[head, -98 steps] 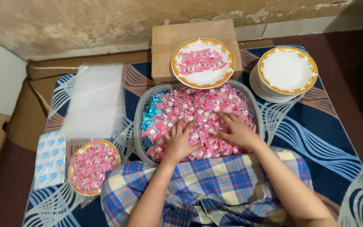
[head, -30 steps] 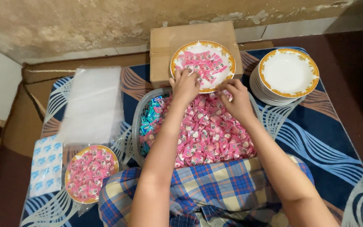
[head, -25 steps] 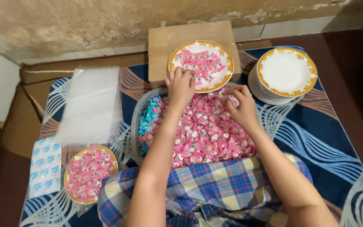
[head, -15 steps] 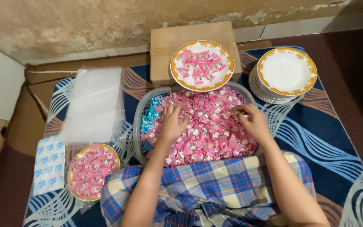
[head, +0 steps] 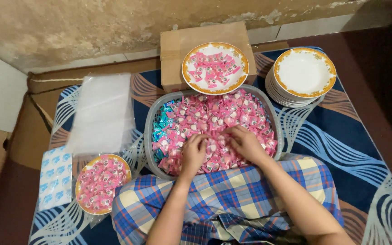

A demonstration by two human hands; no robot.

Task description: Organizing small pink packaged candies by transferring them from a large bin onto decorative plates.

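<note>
A grey basket point(head: 148, 131) in front of me is heaped with small pink wrapped candies point(head: 214, 115) and some teal ones point(head: 160, 126) along its left side. Both hands rest in the near part of the heap, fingers curled into the candies: my left hand point(head: 193, 153) and my right hand point(head: 246, 144), close together. Behind the basket, a white plate with a gold rim point(head: 214, 68) holds some pink candies and sits on a cardboard box point(head: 173, 50).
A stack of empty gold-rimmed plates point(head: 304, 75) stands at the back right. At the front left a plate full of pink candies point(head: 102, 183) sits beside a blue-and-white sheet of packets point(head: 55, 180) and a pile of clear plastic bags point(head: 102, 111). A blue patterned cloth point(head: 341, 145) covers the floor.
Both hands came back from the candy plate on the box to the near side of the basket and now dig into the heap, closer together than before.
</note>
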